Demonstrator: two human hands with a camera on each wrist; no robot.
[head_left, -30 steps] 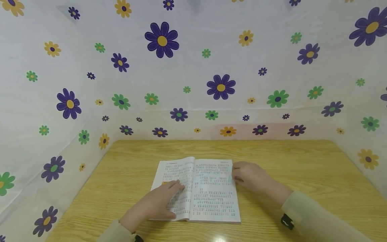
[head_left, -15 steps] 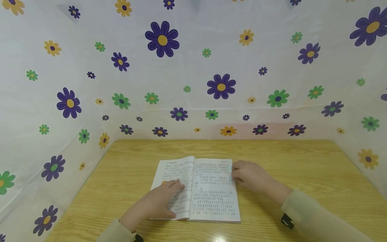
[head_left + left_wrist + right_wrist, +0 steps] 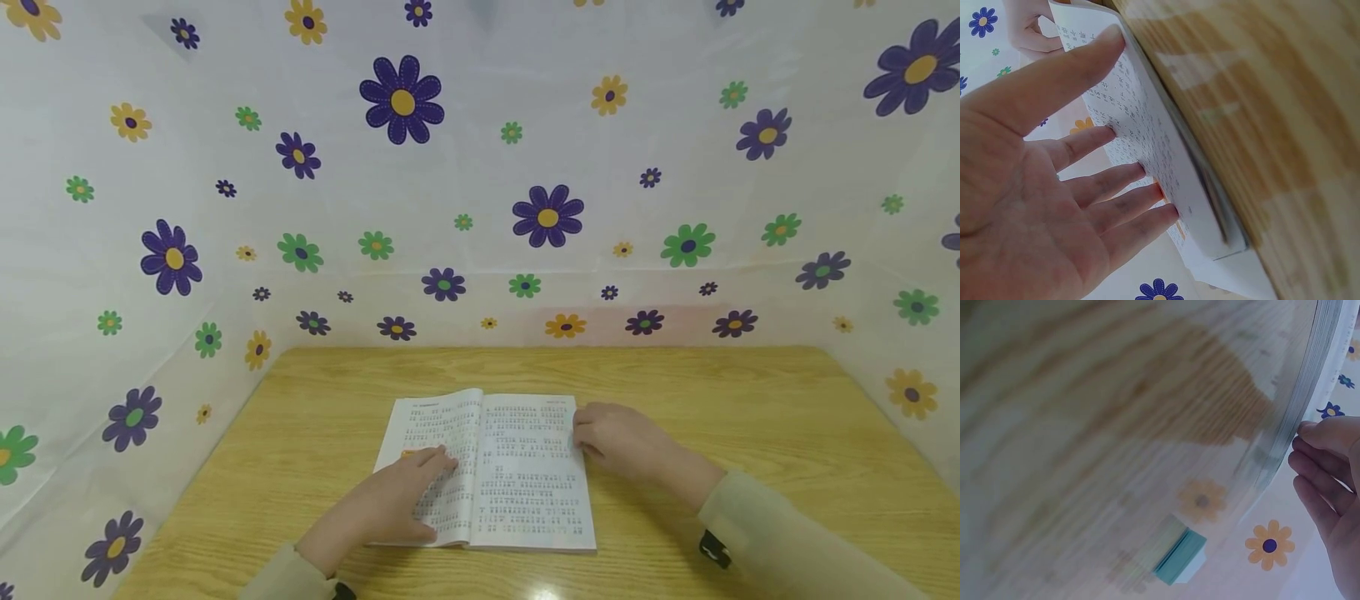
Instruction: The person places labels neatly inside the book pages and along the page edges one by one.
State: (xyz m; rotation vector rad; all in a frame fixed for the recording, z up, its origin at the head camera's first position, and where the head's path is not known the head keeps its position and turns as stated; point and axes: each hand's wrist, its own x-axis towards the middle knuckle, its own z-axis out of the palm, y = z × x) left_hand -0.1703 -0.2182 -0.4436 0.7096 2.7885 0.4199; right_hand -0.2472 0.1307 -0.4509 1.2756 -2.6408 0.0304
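An open book (image 3: 528,475) lies on the wooden table, its pages printed with small text. My left hand (image 3: 397,500) rests on the left page with fingers spread. In the left wrist view, that hand's thumb (image 3: 1094,59) lies along the lower page edge and the other fingertips touch the print. At the right page's outer edge, upper half, my right hand (image 3: 618,437) has its fingers curled. The right wrist view has its thumb and index fingertips (image 3: 1305,428) together at the page edge, pinching it. The inside of this pinch is hidden.
A small teal and white block (image 3: 1180,556) sits on the table in the right wrist view, beyond the book's edge. The wooden tabletop (image 3: 750,400) extends around the book. White cloth (image 3: 480,167) with flower prints hangs behind and at both sides.
My right hand has shifted very slightly left onto the page edge. A light blue patch beside its fingertips earlier no longer shows. The left hand has not moved.
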